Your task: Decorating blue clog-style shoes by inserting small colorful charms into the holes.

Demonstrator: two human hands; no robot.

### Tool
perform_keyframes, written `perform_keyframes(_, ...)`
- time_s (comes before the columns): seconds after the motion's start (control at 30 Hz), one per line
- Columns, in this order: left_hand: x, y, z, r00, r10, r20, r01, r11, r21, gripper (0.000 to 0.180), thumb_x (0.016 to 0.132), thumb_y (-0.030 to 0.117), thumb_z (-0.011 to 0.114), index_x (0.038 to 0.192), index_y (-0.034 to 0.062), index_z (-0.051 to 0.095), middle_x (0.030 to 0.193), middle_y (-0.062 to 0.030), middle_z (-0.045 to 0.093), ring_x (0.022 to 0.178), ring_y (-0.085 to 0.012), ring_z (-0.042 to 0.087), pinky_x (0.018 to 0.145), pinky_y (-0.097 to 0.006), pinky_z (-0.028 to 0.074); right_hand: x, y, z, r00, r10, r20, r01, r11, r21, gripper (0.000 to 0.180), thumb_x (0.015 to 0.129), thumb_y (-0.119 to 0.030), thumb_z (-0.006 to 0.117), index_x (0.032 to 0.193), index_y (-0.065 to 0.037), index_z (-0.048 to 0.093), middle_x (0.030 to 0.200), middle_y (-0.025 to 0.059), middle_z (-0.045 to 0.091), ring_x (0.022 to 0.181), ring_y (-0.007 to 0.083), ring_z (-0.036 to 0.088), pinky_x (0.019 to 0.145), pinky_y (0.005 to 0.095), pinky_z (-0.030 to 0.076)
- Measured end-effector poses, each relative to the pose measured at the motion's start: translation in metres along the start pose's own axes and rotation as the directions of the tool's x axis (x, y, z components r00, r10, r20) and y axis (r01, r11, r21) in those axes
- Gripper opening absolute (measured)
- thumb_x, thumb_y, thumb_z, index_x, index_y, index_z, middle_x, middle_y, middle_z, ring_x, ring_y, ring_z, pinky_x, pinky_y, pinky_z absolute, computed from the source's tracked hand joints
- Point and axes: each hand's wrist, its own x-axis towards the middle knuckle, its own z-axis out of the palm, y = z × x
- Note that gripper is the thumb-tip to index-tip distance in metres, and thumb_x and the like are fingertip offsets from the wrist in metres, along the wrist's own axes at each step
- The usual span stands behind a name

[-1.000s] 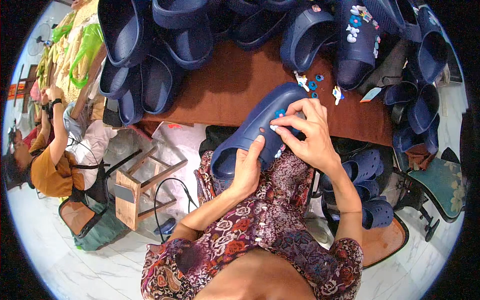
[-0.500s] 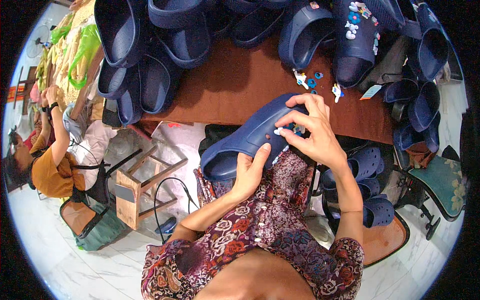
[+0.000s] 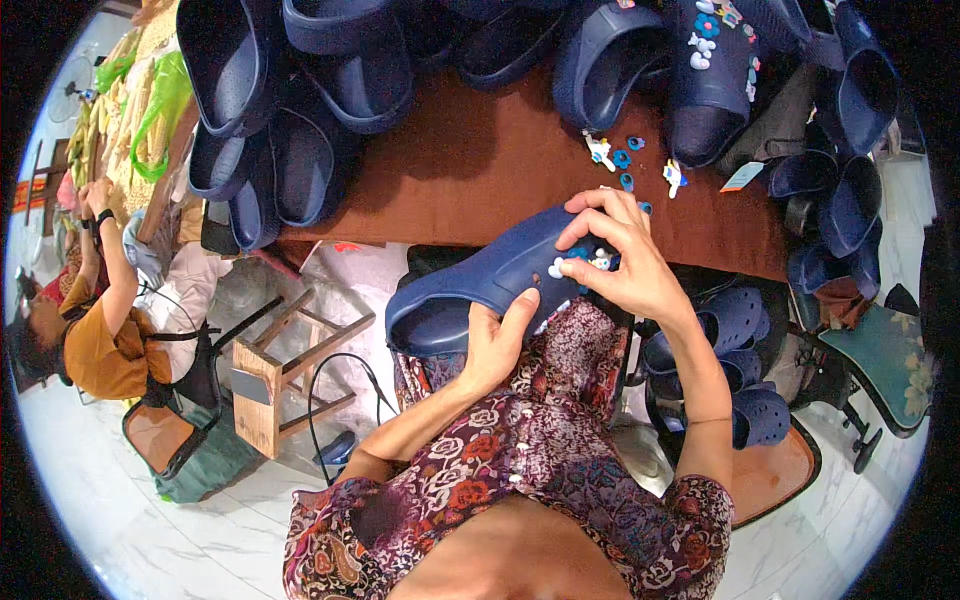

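Observation:
A navy clog (image 3: 470, 268) lies tilted over my lap at the table's near edge, toe up and to the right. My left hand (image 3: 492, 350) grips its side, thumb outside and the other fingers hidden in the foot opening. Over the toe, my right hand (image 3: 640, 265) pinches a small white shoe charm (image 3: 556, 269) against the upper, its other fingers resting on the toe. Just left of that charm shows a small hole (image 3: 536, 279). More blue and white charms (image 3: 600, 258) sit on the upper, partly covered by my right hand.
Loose charms (image 3: 622, 159) lie on the brown tabletop (image 3: 450, 170) beyond the clog. Navy clogs (image 3: 225, 75) crowd its far side, one decorated with charms (image 3: 703, 45). A wooden stool (image 3: 290, 380) and a person in a mustard top (image 3: 112, 335) are at left; chairs (image 3: 780, 485) stand at right.
The clog has shifted slightly left, its toe a little lower. My left hand moved with it. My right hand stays at the white charm, thumb and forefinger still on it.

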Motion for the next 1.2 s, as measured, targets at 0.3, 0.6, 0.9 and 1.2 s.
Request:
perform_keyframes(0.3, 0.006, -0.001, -0.001, 0.961, -0.271, 0.052, 0.273, 0.901, -0.338, 0.031, 0.093, 0.014, 0.056, 0.119, -0.0035, 0.056, 0.113, -0.0099, 0.063, 0.099, -0.0154, 0.06, 0.088, -0.029, 0.048, 0.0, 0.023, 0.013, 1.0, -0.018, 0.021, 0.016, 0.997, 0.072, 0.02, 0.079, -0.023, 0.069, 0.096, -0.013, 0.068, 0.115, 0.0086, 0.056, 0.117, 0.0273, 0.046, 0.101, 0.0415, 0.03)
perform_keyframes(0.6, 0.01, -0.004, 0.0, 0.938, -0.341, 0.062, 0.339, 0.867, -0.366, 0.035, 0.093, 0.018, 0.057, 0.12, -0.0041, 0.055, 0.114, -0.0103, 0.063, 0.1, -0.0161, 0.061, 0.09, -0.031, 0.048, -0.002, 0.04, 0.015, 0.994, -0.054, -0.093, 0.071, 0.978, 0.196, 0.017, 0.087, -0.018, 0.062, 0.1, -0.008, 0.067, 0.107, 0.0085, 0.062, 0.111, 0.0263, 0.053, 0.099, 0.0381, 0.036)
perform_keyframes(0.9, 0.009, 0.007, 0.001, 0.919, -0.393, 0.033, 0.377, 0.849, -0.372, 0.033, 0.091, 0.023, 0.057, 0.115, 0.0006, 0.059, 0.109, -0.0088, 0.065, 0.098, -0.0185, 0.063, 0.089, -0.035, 0.05, -0.006, 0.026, 0.019, 0.995, -0.065, -0.08, 0.063, 0.997, -0.036, 0.025, 0.077, -0.03, 0.072, 0.096, -0.014, 0.068, 0.111, 0.0072, 0.057, 0.114, 0.0268, 0.049, 0.099, 0.0417, 0.032)
perform_keyframes(1.2, 0.009, 0.001, -0.01, 0.883, -0.468, 0.039, 0.433, 0.778, -0.455, 0.038, 0.091, 0.024, 0.055, 0.117, -0.0042, 0.057, 0.113, -0.0121, 0.064, 0.101, -0.0208, 0.062, 0.091, -0.038, 0.049, 0.017, 0.081, -0.016, 0.852, 0.024, -0.522, -0.115, 0.983, -0.142, 0.019, 0.088, 0.0, 0.052, 0.103, -0.003, 0.064, 0.103, 0.0161, 0.063, 0.097, 0.034, 0.061, 0.084, 0.0395, 0.049)
